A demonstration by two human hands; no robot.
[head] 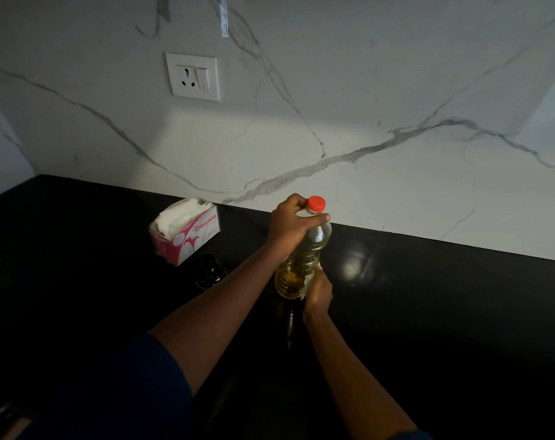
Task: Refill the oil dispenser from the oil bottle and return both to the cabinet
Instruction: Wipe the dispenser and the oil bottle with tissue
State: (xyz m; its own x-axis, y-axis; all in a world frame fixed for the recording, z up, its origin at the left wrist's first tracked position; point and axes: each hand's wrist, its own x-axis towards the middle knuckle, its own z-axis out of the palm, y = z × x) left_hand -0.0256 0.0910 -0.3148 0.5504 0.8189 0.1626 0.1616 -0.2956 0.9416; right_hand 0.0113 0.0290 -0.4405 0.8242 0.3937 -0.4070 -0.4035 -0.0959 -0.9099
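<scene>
Both hands grip the upright oil bottle [304, 258] over the counter [428, 296].
Left hand [290, 222] curls round its shoulder under the orange cap [316, 203]; right hand [317, 292] wraps its base; tissue box [187, 233] left of both.

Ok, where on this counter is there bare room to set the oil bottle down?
The widest bare stretch of counter lies right of the oil bottle, up to the marble wall. A darker one lies left of the tissue box, toward the corner. Crowded: between that box, the dark round object and the bottle, gripped by left hand and right hand.
</scene>
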